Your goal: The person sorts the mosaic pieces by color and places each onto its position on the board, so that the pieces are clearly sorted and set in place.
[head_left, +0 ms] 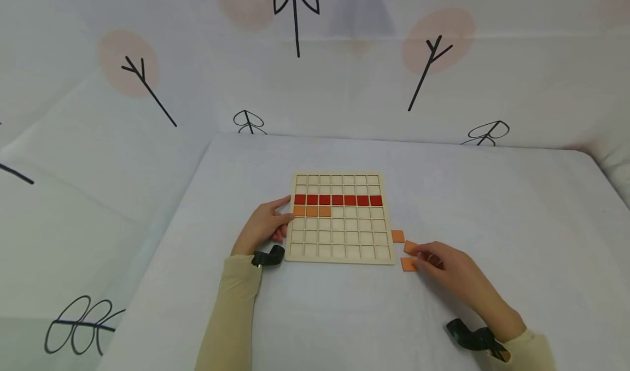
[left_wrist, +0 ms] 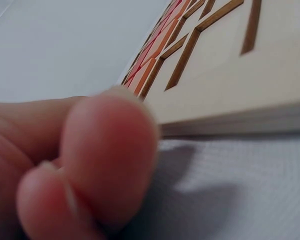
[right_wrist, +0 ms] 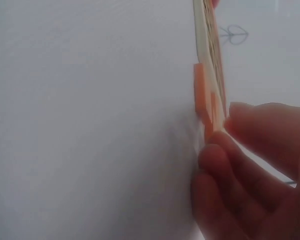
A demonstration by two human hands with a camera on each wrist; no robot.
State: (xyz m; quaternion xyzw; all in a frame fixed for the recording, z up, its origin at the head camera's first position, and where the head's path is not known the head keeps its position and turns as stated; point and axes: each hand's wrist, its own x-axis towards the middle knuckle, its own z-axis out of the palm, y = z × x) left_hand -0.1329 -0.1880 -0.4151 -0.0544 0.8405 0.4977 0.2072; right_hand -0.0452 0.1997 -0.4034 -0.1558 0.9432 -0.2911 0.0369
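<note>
A square wooden grid board lies flat on the white surface. Red tiles fill one row, and orange tiles sit in the left cells of the row below. At the board's left edge, my left hand rests with index finger and thumb touching the rim; the thumb is close up in the left wrist view beside the board. Right of the board, my right hand pinches a turned orange tile at its fingertips. Another orange tile lies by the thumb.
One loose orange tile lies against the board's right edge. A white cloth covers the work surface, and patterned fabric walls stand behind and at the left. Dark wrist cameras are strapped on both arms.
</note>
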